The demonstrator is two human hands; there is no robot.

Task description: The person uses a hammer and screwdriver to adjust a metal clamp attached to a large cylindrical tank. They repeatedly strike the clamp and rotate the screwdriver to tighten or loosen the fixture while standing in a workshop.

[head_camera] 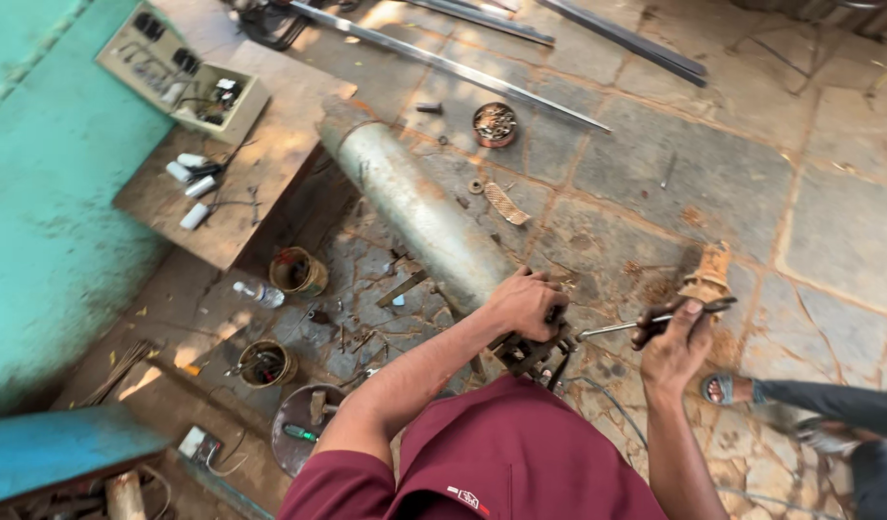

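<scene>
Here, seen from the head camera, the left hand [526, 302] is clenched over a dark metal fitting [532, 351] at the near end of the long grey, rust-flecked steel pipe [419, 214], apparently bracing it on the stone floor [675, 173]. The right hand [677, 347] is closed around the thin steel rod handle [612, 328], held level beside that fitting as if for leverage.
</scene>
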